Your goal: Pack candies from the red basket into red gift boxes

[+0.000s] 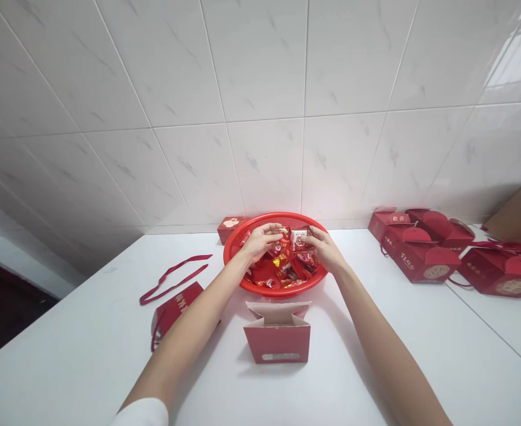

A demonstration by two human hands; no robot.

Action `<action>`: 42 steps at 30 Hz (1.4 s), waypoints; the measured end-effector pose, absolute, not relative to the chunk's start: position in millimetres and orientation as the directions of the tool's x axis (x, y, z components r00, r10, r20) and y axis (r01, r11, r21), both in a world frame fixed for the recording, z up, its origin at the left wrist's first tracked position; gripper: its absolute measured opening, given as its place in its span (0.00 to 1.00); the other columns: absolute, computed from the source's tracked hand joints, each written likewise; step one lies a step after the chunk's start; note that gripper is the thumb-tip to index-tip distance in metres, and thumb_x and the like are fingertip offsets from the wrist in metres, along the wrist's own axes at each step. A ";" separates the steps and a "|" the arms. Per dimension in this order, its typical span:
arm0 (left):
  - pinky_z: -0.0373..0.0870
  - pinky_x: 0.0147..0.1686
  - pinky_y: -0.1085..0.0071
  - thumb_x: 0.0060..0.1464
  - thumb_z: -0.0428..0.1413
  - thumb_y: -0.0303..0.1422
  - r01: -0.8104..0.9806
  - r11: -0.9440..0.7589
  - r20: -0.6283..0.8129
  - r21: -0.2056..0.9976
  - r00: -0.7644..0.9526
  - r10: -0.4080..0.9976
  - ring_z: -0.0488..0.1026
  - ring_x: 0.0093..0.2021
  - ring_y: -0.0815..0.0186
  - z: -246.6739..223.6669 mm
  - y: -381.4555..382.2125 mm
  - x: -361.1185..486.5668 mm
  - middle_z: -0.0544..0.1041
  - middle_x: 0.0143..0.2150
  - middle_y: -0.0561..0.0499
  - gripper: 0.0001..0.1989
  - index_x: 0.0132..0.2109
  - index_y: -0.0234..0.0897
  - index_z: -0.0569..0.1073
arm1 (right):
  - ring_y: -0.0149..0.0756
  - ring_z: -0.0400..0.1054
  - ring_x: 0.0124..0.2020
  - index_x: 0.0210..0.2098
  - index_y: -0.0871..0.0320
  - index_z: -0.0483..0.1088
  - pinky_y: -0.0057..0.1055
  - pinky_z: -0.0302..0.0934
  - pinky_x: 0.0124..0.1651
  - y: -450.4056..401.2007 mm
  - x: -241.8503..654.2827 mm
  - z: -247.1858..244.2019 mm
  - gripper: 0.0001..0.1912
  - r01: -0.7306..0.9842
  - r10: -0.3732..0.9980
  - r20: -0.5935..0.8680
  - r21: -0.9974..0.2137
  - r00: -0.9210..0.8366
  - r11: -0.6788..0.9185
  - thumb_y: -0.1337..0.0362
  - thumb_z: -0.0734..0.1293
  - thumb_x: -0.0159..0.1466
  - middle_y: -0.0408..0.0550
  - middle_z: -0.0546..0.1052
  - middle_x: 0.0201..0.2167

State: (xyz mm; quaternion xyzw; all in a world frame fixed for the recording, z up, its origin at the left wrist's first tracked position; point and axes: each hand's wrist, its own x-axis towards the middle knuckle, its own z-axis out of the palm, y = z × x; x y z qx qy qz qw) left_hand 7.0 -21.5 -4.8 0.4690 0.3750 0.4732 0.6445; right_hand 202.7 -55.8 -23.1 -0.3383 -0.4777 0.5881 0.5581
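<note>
A red plastic basket (pixel 233 251) holds several shiny red-wrapped candies (pixel 282 260). Over its right side, my right hand (pixel 326 248) grips a small white-and-red square packet (pixel 299 239) between thumb and fingers. My left hand (pixel 262 242) reaches over the basket's left half, fingers curled together at a red-and-gold wrapped candy (pixel 283 232). Between my forearms, in front of the basket, a red gift box (pixel 278 344) stands upright with its top flaps spread; neither hand touches it. What lies inside it is hard to see.
Left of the box, a flat red carton (pixel 178 307) lies partly behind my left forearm, beside a dark red ribbon (pixel 162 281). A small red box (pixel 228 229) sits behind the basket. Several folded red gift boxes (pixel 424 260) and a brown cardboard box (pixel 517 213) are on the right, near the tiled wall.
</note>
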 end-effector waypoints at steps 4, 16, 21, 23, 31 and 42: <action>0.73 0.35 0.77 0.41 0.69 0.21 -0.271 0.059 0.021 0.961 0.282 0.959 0.76 0.32 0.72 -5.7 -22.7 10.2 0.79 0.34 0.52 0.17 0.39 0.33 0.76 | 0.39 0.73 0.40 0.35 0.52 0.74 0.32 0.70 0.36 -54.4 205.0 -25.7 0.15 -0.282 0.967 0.096 -0.959 -0.235 0.026 0.58 0.78 0.49 0.44 0.79 0.40; 0.75 0.32 0.73 0.49 0.64 0.25 -0.154 -0.009 0.049 0.988 0.260 0.964 0.75 0.36 0.68 -4.3 -24.9 9.6 0.79 0.40 0.50 0.10 0.41 0.35 0.76 | 0.40 0.74 0.36 0.35 0.55 0.76 0.33 0.70 0.37 -55.9 200.8 -21.2 0.19 -0.328 0.974 0.165 -0.939 -0.156 0.106 0.56 0.79 0.46 0.45 0.80 0.35; 0.72 0.39 0.71 0.49 0.64 0.30 0.053 -0.118 0.106 0.992 0.190 0.976 0.75 0.36 0.65 -7.0 -23.1 11.8 0.80 0.36 0.50 0.06 0.36 0.35 0.78 | 0.40 0.74 0.36 0.34 0.55 0.75 0.33 0.70 0.36 -58.8 199.3 -17.0 0.18 -0.325 0.983 0.153 -0.939 -0.103 0.112 0.57 0.78 0.46 0.44 0.80 0.34; 0.71 0.44 0.69 0.51 0.63 0.35 0.067 -0.159 0.139 0.985 0.233 0.962 0.76 0.39 0.63 -7.0 -23.4 12.6 0.81 0.35 0.49 0.07 0.36 0.35 0.79 | 0.40 0.74 0.36 0.34 0.54 0.75 0.32 0.69 0.36 -59.3 199.1 -16.5 0.17 -0.321 0.983 0.159 -0.939 -0.091 0.122 0.57 0.77 0.46 0.44 0.80 0.34; 0.71 0.41 0.68 0.39 0.71 0.41 0.095 -0.235 0.166 0.967 0.465 0.870 0.77 0.40 0.59 -8.8 -25.1 15.3 0.82 0.37 0.47 0.21 0.39 0.33 0.80 | 0.41 0.74 0.34 0.37 0.54 0.73 0.34 0.71 0.31 -58.7 199.3 -19.4 0.20 -0.295 0.983 0.128 -0.952 -0.130 0.084 0.55 0.77 0.48 0.45 0.80 0.36; 0.70 0.38 0.71 0.45 0.62 0.26 0.470 -0.158 0.083 0.868 0.176 0.981 0.76 0.38 0.61 -28.6 10.3 0.5 0.81 0.34 0.48 0.05 0.32 0.38 0.77 | 0.37 0.71 0.27 0.31 0.54 0.70 0.34 0.71 0.28 -50.2 198.7 -22.2 0.17 -0.390 0.994 0.109 -0.915 0.010 0.104 0.59 0.76 0.44 0.40 0.75 0.25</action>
